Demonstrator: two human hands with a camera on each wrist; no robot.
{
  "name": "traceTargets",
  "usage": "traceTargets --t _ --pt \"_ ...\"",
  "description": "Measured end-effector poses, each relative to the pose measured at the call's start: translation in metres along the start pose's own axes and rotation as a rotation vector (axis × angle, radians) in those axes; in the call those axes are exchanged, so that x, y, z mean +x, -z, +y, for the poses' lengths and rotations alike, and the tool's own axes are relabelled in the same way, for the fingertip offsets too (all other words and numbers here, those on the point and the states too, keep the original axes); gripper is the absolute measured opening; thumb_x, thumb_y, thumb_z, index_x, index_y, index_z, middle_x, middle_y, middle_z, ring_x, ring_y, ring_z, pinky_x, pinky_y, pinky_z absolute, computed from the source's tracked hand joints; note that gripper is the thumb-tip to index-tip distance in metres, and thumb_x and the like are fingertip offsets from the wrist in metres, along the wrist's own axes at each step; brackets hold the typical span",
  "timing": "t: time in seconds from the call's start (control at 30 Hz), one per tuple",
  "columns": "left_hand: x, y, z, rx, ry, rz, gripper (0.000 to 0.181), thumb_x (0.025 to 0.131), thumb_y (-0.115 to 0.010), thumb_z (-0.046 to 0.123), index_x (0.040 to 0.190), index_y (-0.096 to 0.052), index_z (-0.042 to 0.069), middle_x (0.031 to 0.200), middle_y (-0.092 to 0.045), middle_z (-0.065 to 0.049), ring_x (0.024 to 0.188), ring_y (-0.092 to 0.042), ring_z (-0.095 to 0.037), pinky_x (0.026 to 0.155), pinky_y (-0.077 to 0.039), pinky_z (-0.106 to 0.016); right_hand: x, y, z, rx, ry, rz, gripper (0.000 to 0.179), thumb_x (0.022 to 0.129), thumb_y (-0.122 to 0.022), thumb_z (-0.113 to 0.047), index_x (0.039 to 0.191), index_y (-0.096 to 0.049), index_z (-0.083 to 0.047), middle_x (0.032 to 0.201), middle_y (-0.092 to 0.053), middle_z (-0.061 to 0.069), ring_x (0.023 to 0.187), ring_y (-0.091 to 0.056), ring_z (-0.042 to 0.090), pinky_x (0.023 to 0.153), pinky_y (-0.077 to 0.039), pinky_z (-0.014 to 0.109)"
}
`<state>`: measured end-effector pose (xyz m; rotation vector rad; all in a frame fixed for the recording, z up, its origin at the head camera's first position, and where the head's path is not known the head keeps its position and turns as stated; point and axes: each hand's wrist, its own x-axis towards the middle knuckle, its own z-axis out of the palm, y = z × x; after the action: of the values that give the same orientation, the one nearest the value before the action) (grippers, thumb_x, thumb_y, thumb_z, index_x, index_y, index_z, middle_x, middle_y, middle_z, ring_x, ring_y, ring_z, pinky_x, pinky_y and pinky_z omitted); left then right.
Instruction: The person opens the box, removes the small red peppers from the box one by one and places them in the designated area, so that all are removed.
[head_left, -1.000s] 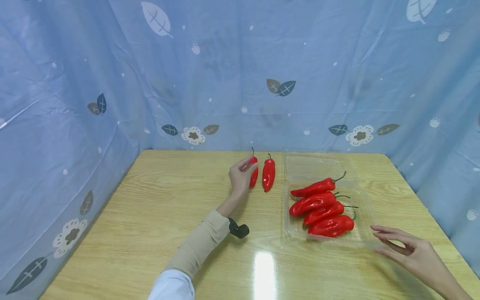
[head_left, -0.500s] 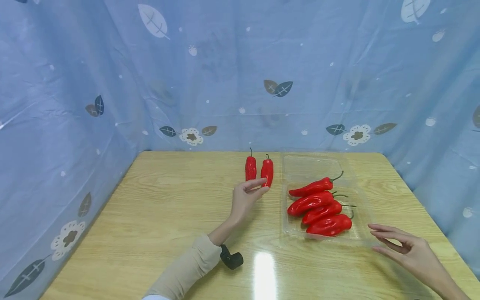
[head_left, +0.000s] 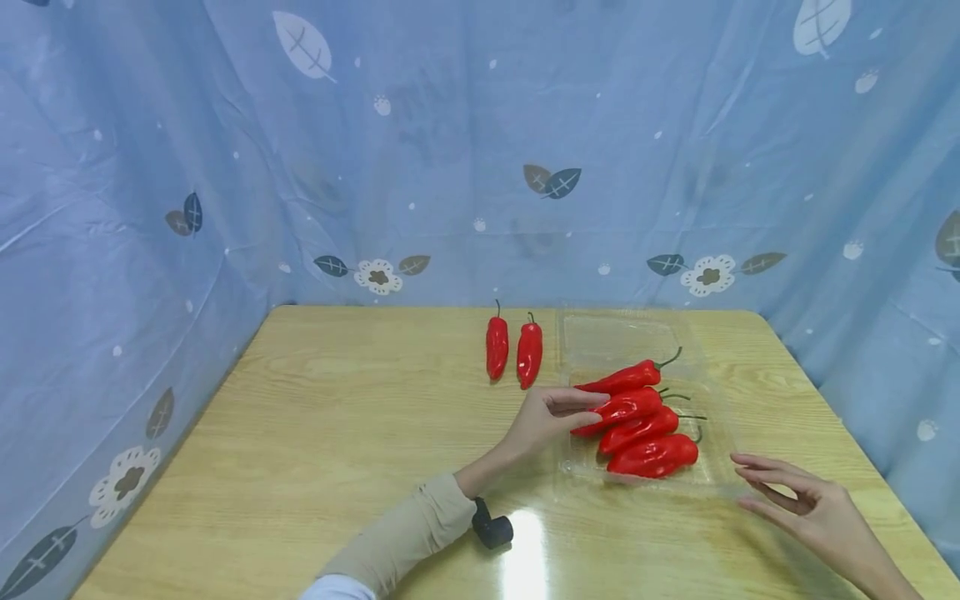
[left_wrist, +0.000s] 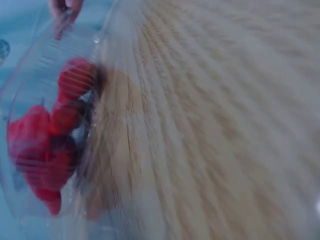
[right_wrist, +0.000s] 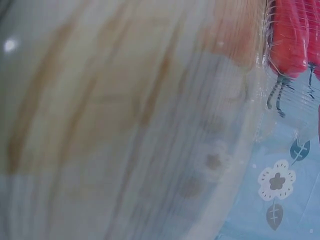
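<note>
In the head view, the left hand [head_left: 551,414] reaches to the left edge of the clear plastic tray [head_left: 720,479], and its thumb and forefinger close in a pinch around the tip of one red pepper [head_left: 622,407], the second from the far side among four that lie side by side in the tray. The right hand [head_left: 798,500] rests near the right near corner of the tray with fingers straight and a little spread, holding nothing; whether it touches the rim I cannot tell. Two more peppers [head_left: 513,353] lie on the wooden table [head_left: 315,433] just beside each other, to the far left of the tray, stems pointing away. I judge the pepper to be light and fairly stiff, with a glossy, smooth skin that could slip between the fingers; the thick middle of the body looks a safer place to take it than the narrow tip or the thin green stem. The tray seems thin and flexible, with an open lid lying flat behind it. In the left wrist view, very blurred, the red peppers [left_wrist: 45,150] appear through the ribbed transparent wall [left_wrist: 60,55] of the tray, beside the wood grain. In the right wrist view, also blurred, one red pepper [right_wrist: 290,35] with dark stems shows behind the ribbed plastic, above the blue flowered cloth [right_wrist: 277,182].
</note>
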<state>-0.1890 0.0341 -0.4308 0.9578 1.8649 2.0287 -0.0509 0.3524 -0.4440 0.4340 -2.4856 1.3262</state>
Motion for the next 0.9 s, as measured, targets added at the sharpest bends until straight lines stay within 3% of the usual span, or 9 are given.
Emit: traceTargets --t 0.13,0.27,0.33,0.4,0.5,0.73,0.9 --pt "0.012 -0.012 -0.010 0.083 0.044 -0.047 0.034 0.085 -0.072 0.007 0.119 -0.068 0.005 0.115 -0.069 -0.008 0.105 -0.065 -0.014 0.086 -0.052 -0.022 -0.001 0.001 -0.001 0.027 -0.004 -0.015 0.036 0.070 -0.072 0.020 0.104 -0.066 0.013 0.122 -0.061 -0.014 0.108 -0.058 -0.005 0.079 -0.052 0.019" --pt "0.027 -0.026 -0.009 0.245 0.037 -0.071 0.038 0.085 -0.072 0.007 0.123 -0.067 0.011 0.116 -0.068 -0.001 0.106 -0.062 -0.004 0.084 -0.050 -0.015 0.001 0.004 0.000 0.069 0.010 -0.052 0.038 0.069 -0.071 0.022 0.106 -0.065 0.013 0.123 -0.061 -0.012 0.108 -0.059 -0.003 0.079 -0.053 0.021" --pt "0.036 -0.032 -0.007 0.352 0.018 -0.090 0.040 0.085 -0.072 0.007 0.124 -0.066 0.012 0.116 -0.069 0.000 0.103 -0.062 -0.003 0.077 -0.050 -0.012 0.003 0.005 0.001 0.089 0.016 -0.071 0.038 0.069 -0.070 0.022 0.106 -0.065 0.014 0.124 -0.061 -0.011 0.108 -0.060 -0.002 0.078 -0.053 0.023" --pt "0.044 -0.038 -0.005 0.462 0.003 -0.116 0.042 0.085 -0.073 0.008 0.126 -0.065 0.012 0.116 -0.068 0.001 0.089 -0.061 0.001 0.066 -0.046 -0.008 0.003 0.007 0.001 0.101 0.008 -0.086 0.038 0.070 -0.070 0.021 0.107 -0.065 0.014 0.125 -0.061 -0.011 0.108 -0.060 -0.002 0.078 -0.053 0.024" --pt "0.053 -0.045 -0.006 0.575 0.001 -0.137 0.044 0.084 -0.074 0.011 0.127 -0.064 0.013 0.120 -0.066 0.004 0.086 -0.057 0.002 0.057 -0.042 -0.007 0.005 0.007 0.000 0.094 -0.005 -0.098 0.037 0.071 -0.071 0.020 0.107 -0.065 0.014 0.124 -0.061 -0.012 0.108 -0.059 -0.003 0.077 -0.054 0.023" --pt "0.067 -0.056 -0.010 0.742 0.037 -0.210 0.044 0.086 -0.073 0.019 0.129 -0.062 0.014 0.121 -0.065 0.007 0.114 -0.053 -0.001 0.083 -0.040 -0.005 0.003 0.007 0.000 0.055 -0.027 -0.085 0.037 0.071 -0.072 0.019 0.107 -0.065 0.012 0.125 -0.060 -0.016 0.106 -0.059 -0.004 0.077 -0.053 0.021" --pt "0.065 -0.064 -0.014 0.854 0.022 -0.239 0.038 0.090 -0.069 0.022 0.127 -0.064 0.018 0.119 -0.065 0.011 0.108 -0.055 0.002 0.083 -0.039 -0.004 0.004 0.006 0.000 0.049 -0.023 -0.086 0.037 0.071 -0.071 0.018 0.107 -0.065 0.012 0.125 -0.060 -0.016 0.106 -0.059 -0.004 0.077 -0.053 0.020"
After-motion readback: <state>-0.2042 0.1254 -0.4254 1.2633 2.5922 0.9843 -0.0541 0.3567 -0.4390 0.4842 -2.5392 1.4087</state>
